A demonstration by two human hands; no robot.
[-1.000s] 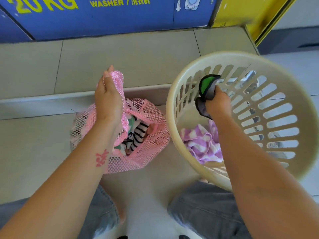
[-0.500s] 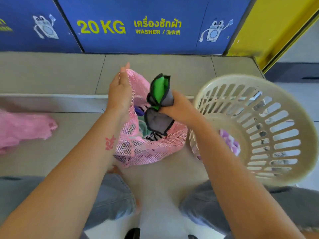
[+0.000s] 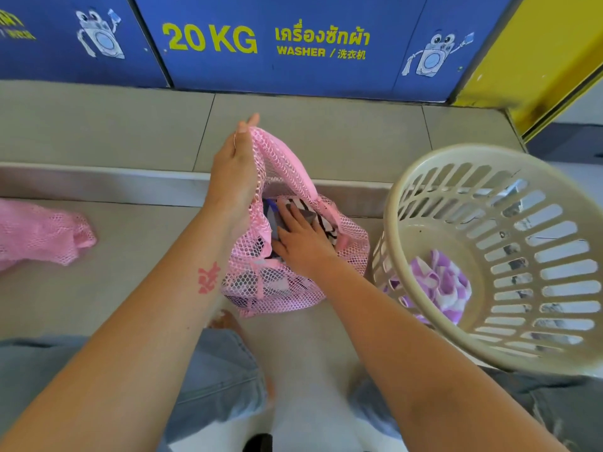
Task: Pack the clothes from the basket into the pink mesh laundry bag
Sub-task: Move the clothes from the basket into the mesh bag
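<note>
The pink mesh laundry bag (image 3: 284,288) stands on the tiled floor in the middle. My left hand (image 3: 233,177) grips its upper rim and holds the mouth up and open. Inside the mouth my right hand (image 3: 301,238) lies flat, fingers spread, pressing on the clothes; a grey piece (image 3: 305,215) and a black-and-white striped piece (image 3: 328,223) show beside the fingers. To the right stands the cream slatted basket (image 3: 404,177), tilted toward me, with a purple-and-white cloth (image 3: 437,282) at its bottom.
A second pink mesh bag (image 3: 39,233) lies crumpled on the floor at the far left. A low step (image 3: 98,184) runs behind the bag, with blue washer panels (image 3: 293,44) and a yellow panel (image 3: 535,60) beyond. My knees in grey jeans (image 3: 222,370) are at the bottom.
My right hand carried a green-and-grey garment from the basket over to the bag and has pushed it down inside. The left hand kept the bag's rim raised.
</note>
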